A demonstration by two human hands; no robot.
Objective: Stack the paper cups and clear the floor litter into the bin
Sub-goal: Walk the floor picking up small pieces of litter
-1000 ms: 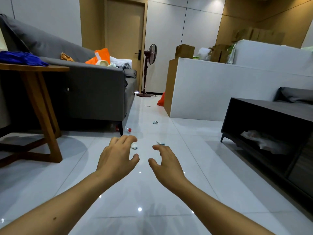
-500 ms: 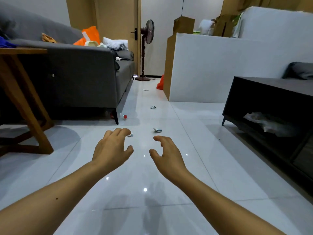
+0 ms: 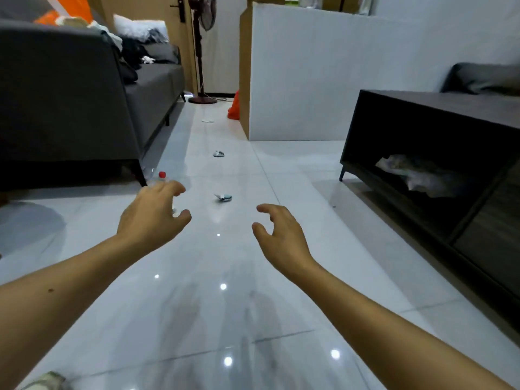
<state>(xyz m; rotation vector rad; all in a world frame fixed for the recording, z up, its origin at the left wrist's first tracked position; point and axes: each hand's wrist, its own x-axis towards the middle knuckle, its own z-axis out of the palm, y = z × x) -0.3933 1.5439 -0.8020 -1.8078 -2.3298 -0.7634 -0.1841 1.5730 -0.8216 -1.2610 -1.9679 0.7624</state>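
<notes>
Small crumpled scraps of litter lie on the glossy white floor: one wrapper [image 3: 223, 197] just ahead between my hands, another scrap [image 3: 218, 153] farther up the aisle, a flat white scrap [image 3: 207, 120] beyond it. A clear bottle with a red cap [image 3: 157, 175] lies by the sofa leg. My left hand [image 3: 153, 218] reaches forward with loosely curled fingers, holding nothing; a small scrap is partly hidden behind its fingers. My right hand [image 3: 281, 236] hovers lower right of the near wrapper, fingers relaxed and empty. No paper cups or bin are in view.
A grey sofa [image 3: 73, 102] with clothes lines the left. A white partition wall [image 3: 309, 74] and a dark low cabinet [image 3: 436, 153] with crumpled plastic on its shelf stand on the right. A floor fan [image 3: 201, 52] and an orange bag [image 3: 234, 108] are at the far end.
I have moved forward along the aisle and the view tilts lower. My hands have spread apart, and the litter now lies much closer to them.
</notes>
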